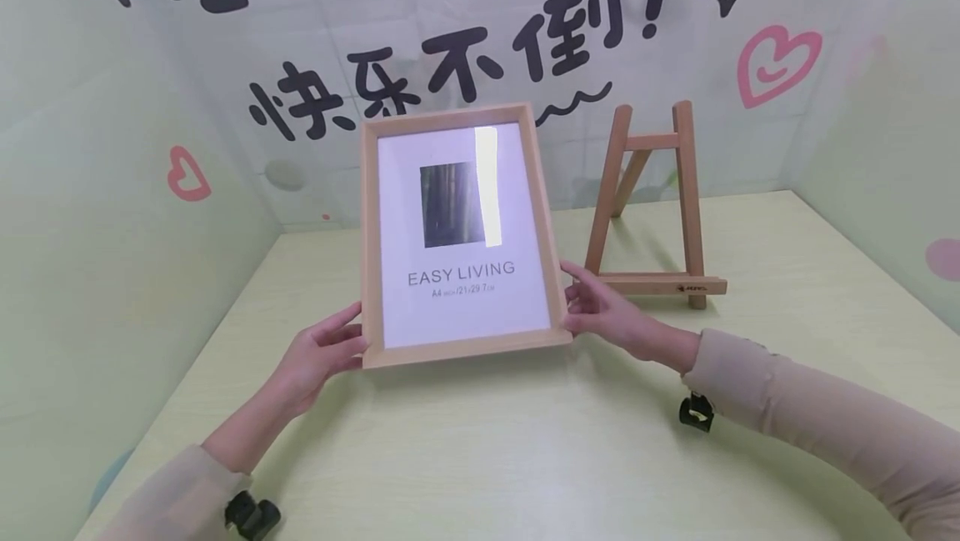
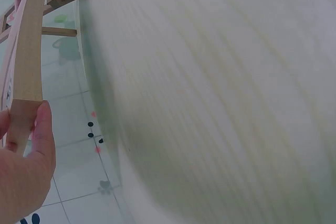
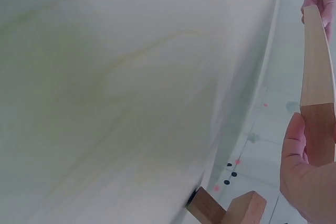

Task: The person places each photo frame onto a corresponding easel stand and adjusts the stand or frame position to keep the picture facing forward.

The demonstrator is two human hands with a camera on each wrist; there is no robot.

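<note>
A light wooden picture frame (image 1: 462,344) is held up above the table, tilted slightly, its front facing me. Behind its glazing sits a white sheet printed "EASY LIVING" with a small dark forest picture. My left hand (image 1: 318,358) grips the lower left corner between thumb and fingers; the left wrist view shows that hand (image 2: 29,166) pinching the frame's edge. At the lower right side my right hand (image 1: 611,316) grips the other edge, as the right wrist view also shows with the hand (image 3: 304,177) around the frame's corner. The frame's back is hidden in the head view.
A small brown wooden easel (image 1: 693,207) stands on the table at the right, just beyond my right hand. The pale wood-grain table (image 1: 480,458) meets a printed wall covering (image 1: 465,16) with black characters behind it. Side panels close in the left and right.
</note>
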